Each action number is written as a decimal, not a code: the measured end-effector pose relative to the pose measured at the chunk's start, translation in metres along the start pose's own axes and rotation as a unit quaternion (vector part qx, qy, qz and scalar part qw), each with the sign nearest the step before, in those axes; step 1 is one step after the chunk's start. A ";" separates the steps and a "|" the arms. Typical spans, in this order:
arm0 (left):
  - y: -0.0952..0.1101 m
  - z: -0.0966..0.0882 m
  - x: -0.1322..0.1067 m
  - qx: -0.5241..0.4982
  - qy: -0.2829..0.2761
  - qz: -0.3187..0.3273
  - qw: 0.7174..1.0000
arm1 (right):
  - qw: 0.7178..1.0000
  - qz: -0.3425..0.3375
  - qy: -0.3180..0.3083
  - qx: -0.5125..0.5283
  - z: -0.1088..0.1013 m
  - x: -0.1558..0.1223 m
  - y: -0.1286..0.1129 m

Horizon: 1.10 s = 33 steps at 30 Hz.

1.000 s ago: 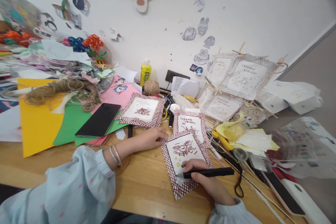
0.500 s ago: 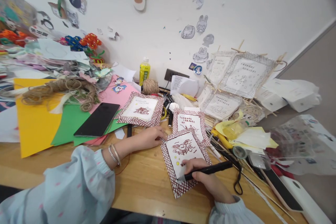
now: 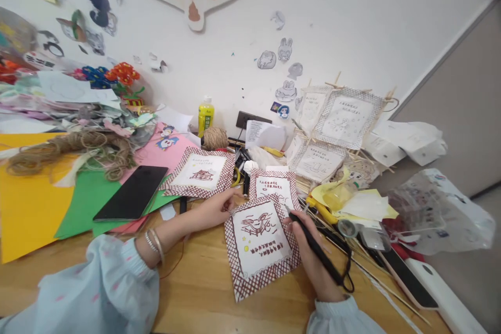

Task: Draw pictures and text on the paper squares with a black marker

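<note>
My right hand (image 3: 303,225) grips a thick black pen (image 3: 315,250) with a pale, thin tip. The tip points up and left, near the card's upper right edge; whether it touches is unclear. Beneath lies a card (image 3: 256,263) with a dark-red crosshatched border, a line drawing, yellow marks and written characters. At its top left corner, my left hand (image 3: 221,204) rests with fingers partly stretched out. A second bordered card (image 3: 274,183) sits behind, partly covered by the first. A third card (image 3: 201,173), showing a small building, lies to the left.
A black phone (image 3: 131,193) lies on coloured paper (image 3: 35,203) at the left, near coiled twine (image 3: 74,148). Framed drawings (image 3: 344,117) lean at the back right. Thin sticks, a tape roll (image 3: 347,228) and another phone (image 3: 409,277) crowd the right side. A yellow-green bottle (image 3: 205,116) stands behind.
The pen has lifted from the card's lower part, swinging tip-up toward its upper right edge. Written characters under the drawing now show. The view has shifted somewhat.
</note>
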<state>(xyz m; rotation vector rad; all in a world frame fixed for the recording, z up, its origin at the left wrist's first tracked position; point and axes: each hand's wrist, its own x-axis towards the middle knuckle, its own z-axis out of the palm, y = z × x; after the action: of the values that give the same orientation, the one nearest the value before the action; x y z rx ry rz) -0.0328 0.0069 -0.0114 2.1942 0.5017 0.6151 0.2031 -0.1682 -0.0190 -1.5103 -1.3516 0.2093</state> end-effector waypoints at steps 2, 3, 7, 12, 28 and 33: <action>-0.001 0.001 0.001 -0.022 0.015 0.022 0.999 | 0.999 -0.032 0.026 -0.035 0.002 0.002 0.004; -0.001 0.001 0.001 -0.034 0.014 0.037 0.999 | 0.996 -0.051 0.041 -0.052 0.003 0.005 0.006; 0.010 0.001 -0.002 -0.051 0.015 0.080 0.995 | 0.982 -0.152 0.022 -0.113 0.008 0.030 0.016; 0.020 0.003 -0.005 -0.070 0.048 0.075 0.994 | 0.979 -0.180 -0.060 -0.074 0.026 0.076 0.007; 0.008 0.001 0.001 -0.012 -0.051 -0.048 0.997 | 0.994 0.009 0.092 -0.056 -0.029 0.037 -0.020; 0.015 0.001 -0.004 0.036 -0.096 -0.006 0.995 | 0.994 -0.049 -0.092 -0.029 -0.022 0.029 -0.046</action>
<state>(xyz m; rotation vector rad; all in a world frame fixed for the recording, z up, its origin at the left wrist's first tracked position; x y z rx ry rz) -0.0330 -0.0051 -0.0018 2.2889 0.4421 0.3780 0.1997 -0.1655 0.0396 -1.4981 -1.5855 0.2532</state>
